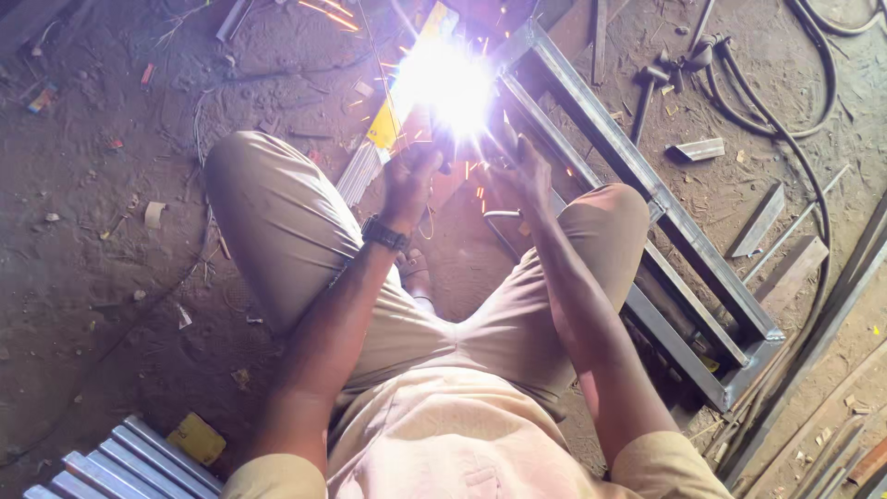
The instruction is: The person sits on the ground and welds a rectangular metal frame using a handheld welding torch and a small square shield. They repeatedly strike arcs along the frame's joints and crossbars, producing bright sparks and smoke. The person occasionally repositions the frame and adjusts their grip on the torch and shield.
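Note:
I squat on a dirt floor in tan trousers, both arms stretched forward. A blinding white welding arc (450,85) burns just beyond my hands, throwing sparks. My left hand (409,178), with a dark wristwatch, is closed around something hidden by the glare. My right hand (520,169) is also closed beside it, its contents washed out by the light. The arc sits at the near end of a long rectangular steel frame (647,194) lying on the ground to my right.
Black cables (813,120) loop across the upper right floor. A hammer (647,88) and loose steel offcuts (699,149) lie near the frame. A stack of shiny metal tubes (120,462) rests at lower left beside a yellow scrap (196,437).

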